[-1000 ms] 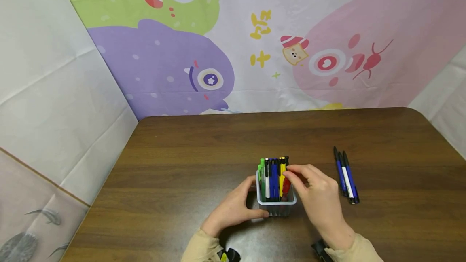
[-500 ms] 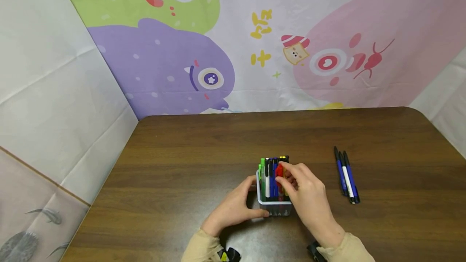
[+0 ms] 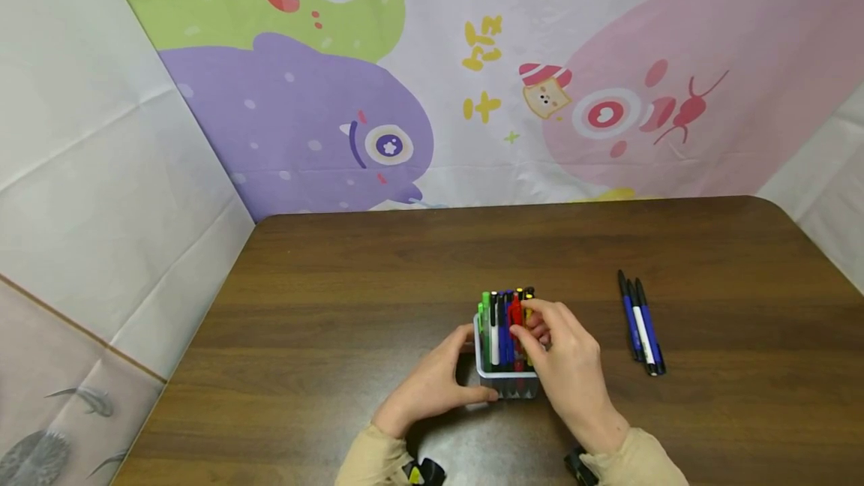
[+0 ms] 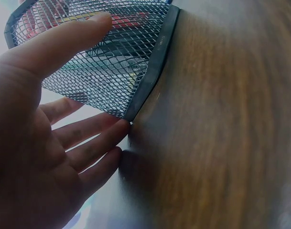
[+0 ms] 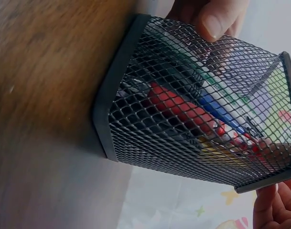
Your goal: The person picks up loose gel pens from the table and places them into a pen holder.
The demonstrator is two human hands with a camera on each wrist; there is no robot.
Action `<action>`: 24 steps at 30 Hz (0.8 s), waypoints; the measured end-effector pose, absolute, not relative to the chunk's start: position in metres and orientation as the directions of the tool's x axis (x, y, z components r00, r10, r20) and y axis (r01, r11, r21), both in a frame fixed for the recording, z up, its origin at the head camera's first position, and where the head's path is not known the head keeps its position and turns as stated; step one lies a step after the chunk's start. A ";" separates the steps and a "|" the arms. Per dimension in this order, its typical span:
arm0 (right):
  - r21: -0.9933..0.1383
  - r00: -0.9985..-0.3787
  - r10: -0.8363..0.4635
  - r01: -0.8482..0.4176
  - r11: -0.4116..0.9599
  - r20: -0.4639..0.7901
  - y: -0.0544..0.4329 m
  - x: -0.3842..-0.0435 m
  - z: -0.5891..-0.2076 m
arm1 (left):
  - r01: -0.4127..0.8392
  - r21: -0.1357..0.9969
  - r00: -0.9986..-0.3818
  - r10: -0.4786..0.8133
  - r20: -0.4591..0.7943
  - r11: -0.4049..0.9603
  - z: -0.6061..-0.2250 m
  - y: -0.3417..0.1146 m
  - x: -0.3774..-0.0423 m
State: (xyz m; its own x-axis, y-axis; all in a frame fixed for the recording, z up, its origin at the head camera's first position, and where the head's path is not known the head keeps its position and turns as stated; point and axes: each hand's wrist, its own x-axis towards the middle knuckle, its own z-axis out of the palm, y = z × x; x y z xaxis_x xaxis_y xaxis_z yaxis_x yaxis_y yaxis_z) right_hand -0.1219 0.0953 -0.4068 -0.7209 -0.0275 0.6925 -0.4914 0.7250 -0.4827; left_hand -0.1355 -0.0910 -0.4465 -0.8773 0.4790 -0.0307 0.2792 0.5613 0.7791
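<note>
A black mesh pen holder [image 3: 509, 386] stands on the table with several pens upright in it: green, white, blue, red and yellow ones. My left hand [image 3: 432, 382] holds it from the left, thumb across the near side; in the left wrist view the fingers reach round the mesh near the base. My right hand [image 3: 572, 367] is over the holder's right part, thumb and forefinger pinching a red pen [image 3: 516, 312]. Through the mesh in the right wrist view, the red pen [image 5: 178, 106] leans inside beside blue and yellow ones. My right fingers partly hide the yellow pens.
To the right on the brown wooden table [image 3: 324, 283] lie three loose pens side by side: two blue and a white one [image 3: 643, 332] between them. A cartoon-print cloth [image 3: 472, 156] hangs behind the table's far edge.
My right hand has moved left with the red pen, from the holder's right side to between the blue and yellow pens, and settled there. My left hand has stayed put.
</note>
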 end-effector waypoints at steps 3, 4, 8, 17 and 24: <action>-0.478 -0.713 -0.025 -0.496 0.725 0.701 0.095 -0.121 -0.406 | 0.278 0.779 -0.878 0.478 -0.032 0.562 -0.447 -0.091 -0.136; -0.483 -0.714 -0.023 -0.497 0.720 0.700 0.095 -0.121 -0.405 | 0.276 0.779 -0.878 0.478 -0.035 0.563 -0.446 -0.091 -0.135; -0.513 -0.722 -0.003 -0.495 0.701 0.692 0.097 -0.120 -0.401 | 0.265 0.782 -0.878 0.476 -0.046 0.565 -0.445 -0.091 -0.135; -0.540 -0.629 0.166 -0.467 0.700 0.760 0.130 -0.127 -0.382 | 0.271 0.767 -0.877 0.478 -0.052 0.582 -0.446 -0.091 -0.136; -0.563 -0.610 0.262 -0.372 0.739 0.748 0.166 -0.131 -0.367 | 0.267 0.768 -0.876 0.478 -0.059 0.583 -0.444 -0.091 -0.136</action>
State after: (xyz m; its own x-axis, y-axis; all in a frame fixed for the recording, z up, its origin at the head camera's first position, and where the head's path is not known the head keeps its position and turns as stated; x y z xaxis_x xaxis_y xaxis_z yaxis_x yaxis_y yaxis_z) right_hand -0.1306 0.1660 -0.3674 -0.6102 0.2625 0.7475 -0.3715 0.7385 -0.5626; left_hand -0.1355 -0.0907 -0.4444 -0.8763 0.4782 -0.0587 0.2666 0.5828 0.7677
